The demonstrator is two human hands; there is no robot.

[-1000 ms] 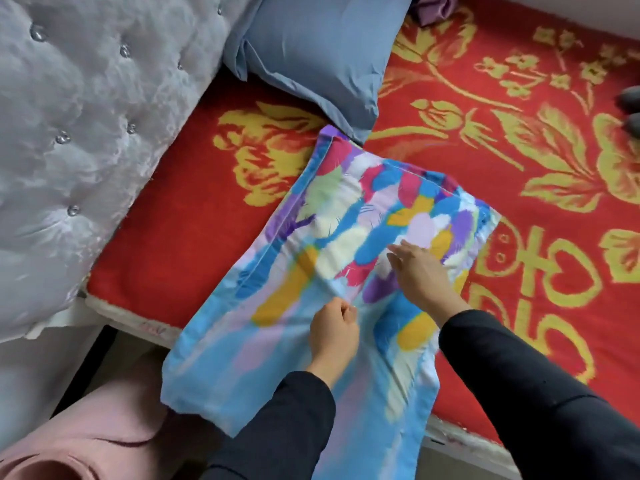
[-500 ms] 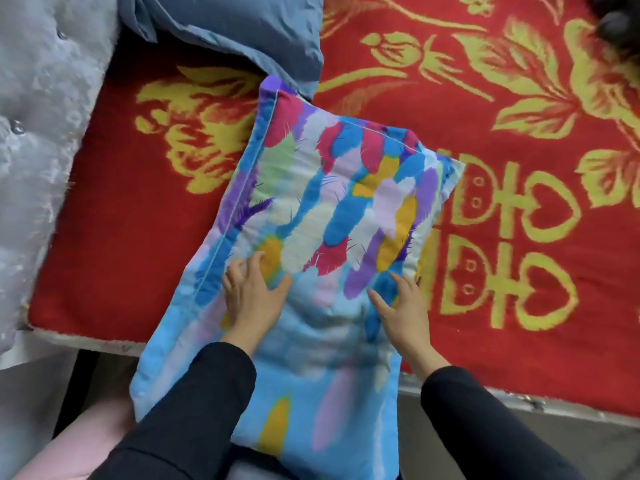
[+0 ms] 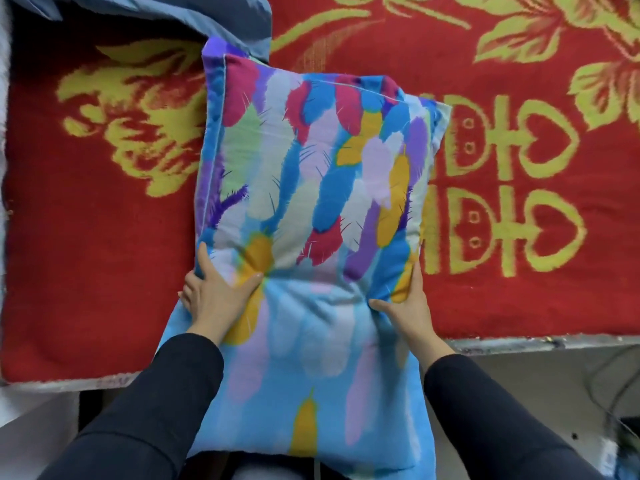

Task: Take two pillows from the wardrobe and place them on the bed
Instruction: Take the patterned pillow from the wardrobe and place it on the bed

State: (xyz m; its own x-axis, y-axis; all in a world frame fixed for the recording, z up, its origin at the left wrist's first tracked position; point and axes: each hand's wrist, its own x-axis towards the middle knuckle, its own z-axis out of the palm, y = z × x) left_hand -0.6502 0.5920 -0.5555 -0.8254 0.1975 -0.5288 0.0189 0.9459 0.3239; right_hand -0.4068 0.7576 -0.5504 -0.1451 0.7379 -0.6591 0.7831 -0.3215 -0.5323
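A pillow point(image 3: 311, 188) in a bright feather-print case lies lengthwise across the near edge of the bed point(image 3: 104, 237), its lower end hanging over the side. My left hand point(image 3: 216, 292) grips its left edge with the thumb pressed on top. On the pillow's right edge my right hand point(image 3: 405, 303) pinches the fabric the same way. A plain blue pillow point(image 3: 194, 12) rests on the bed at the top left, its corner touching the far end of the feather-print one.
The bed is covered by a red blanket with yellow flowers and characters point(image 3: 502, 188). Its grey frame edge point(image 3: 519, 341) runs along the near side. A pale padded headboard shows at the far left edge. Cables lie on the floor at the lower right point(image 3: 616, 393).
My hands have slid outward from the pillow's top face to its two side edges and closed on them. The view has moved in closer over the pillow.
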